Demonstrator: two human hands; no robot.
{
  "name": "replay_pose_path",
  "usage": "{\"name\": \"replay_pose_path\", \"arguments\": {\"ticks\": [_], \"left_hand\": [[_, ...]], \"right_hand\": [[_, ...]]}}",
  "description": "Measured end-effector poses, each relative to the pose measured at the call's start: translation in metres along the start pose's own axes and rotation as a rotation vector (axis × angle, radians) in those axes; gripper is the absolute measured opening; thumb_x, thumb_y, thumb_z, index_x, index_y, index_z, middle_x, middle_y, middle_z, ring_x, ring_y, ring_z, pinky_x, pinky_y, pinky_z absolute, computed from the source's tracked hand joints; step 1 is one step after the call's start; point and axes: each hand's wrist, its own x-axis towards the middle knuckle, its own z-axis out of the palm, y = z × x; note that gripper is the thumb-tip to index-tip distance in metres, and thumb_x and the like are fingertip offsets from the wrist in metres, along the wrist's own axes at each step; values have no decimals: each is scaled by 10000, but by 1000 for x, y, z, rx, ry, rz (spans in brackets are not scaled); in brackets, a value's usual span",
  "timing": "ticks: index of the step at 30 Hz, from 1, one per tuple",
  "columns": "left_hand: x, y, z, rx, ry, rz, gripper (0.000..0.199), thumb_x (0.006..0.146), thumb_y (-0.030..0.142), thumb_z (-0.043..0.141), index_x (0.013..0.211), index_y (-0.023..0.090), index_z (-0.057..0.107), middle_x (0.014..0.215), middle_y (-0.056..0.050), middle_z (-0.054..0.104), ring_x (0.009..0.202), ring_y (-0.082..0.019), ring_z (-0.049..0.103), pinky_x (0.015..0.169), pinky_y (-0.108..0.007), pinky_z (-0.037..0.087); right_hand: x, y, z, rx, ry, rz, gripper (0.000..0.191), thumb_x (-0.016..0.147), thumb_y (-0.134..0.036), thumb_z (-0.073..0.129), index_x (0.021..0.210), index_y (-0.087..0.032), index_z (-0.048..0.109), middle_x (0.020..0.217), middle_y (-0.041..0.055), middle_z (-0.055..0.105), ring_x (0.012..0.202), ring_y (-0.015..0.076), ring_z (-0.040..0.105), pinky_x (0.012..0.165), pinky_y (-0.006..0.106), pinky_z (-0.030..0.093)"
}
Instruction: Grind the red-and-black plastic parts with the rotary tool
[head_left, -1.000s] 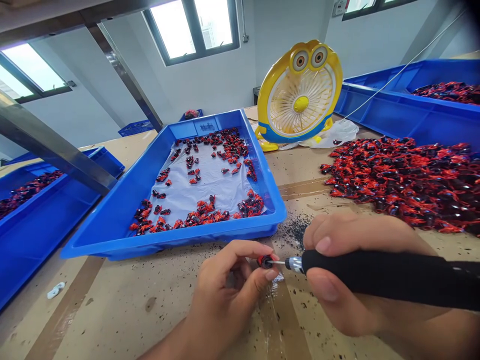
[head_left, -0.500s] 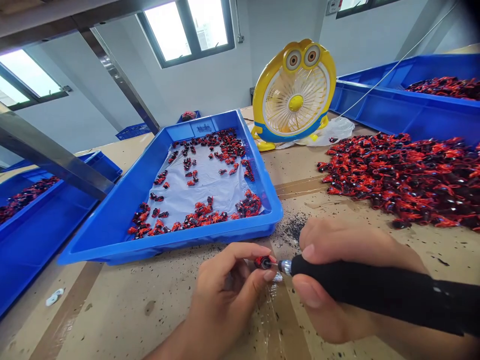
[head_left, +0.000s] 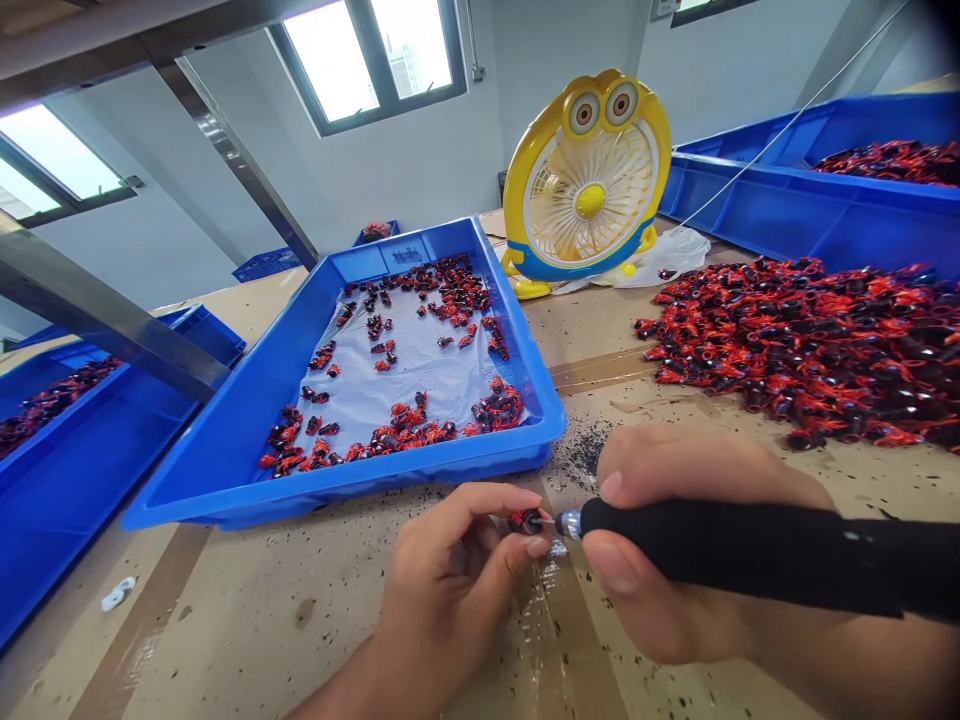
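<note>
Between the thumb and index finger of my left hand (head_left: 457, 580) is a small red and black part (head_left: 523, 521), its round dark end facing right. My right hand (head_left: 675, 560) is wrapped round a thick black pen-shaped power tool (head_left: 720, 548) with a silver collar. The tool's thin metal tip reaches the part's round end; how deep it goes I cannot tell. Just beyond my hands stands a blue tray (head_left: 420, 468), lined with a white sheet, with many similar red and black parts lying in it.
A large heap of red and black parts (head_left: 810, 350) lies at the right. Behind stand a yellow fan (head_left: 589, 200) and another blue tray (head_left: 787, 215). More blue trays (head_left: 90, 470) are at the left, by a metal post (head_left: 112, 300). Black shavings (head_left: 589, 450) dot the cardboard-covered table.
The tool's rear end has swung slightly, so its body lies nearer level. My left hand keeps its pinch on the part. The view has shifted a little.
</note>
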Motion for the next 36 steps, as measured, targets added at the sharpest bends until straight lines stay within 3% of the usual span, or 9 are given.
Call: {"name": "replay_pose_path", "arguments": {"ticks": [36], "left_hand": [[0,1,-3,2,9,1,143,899,139,830,1009,230,839,722,59,810,513,-56,617,544,-97,536]], "right_hand": [[2,-1,-2,-96,-32,-12,128,847,-300,740,900,-272,627,677,-71,688,527,106,661,489,273,522]]}}
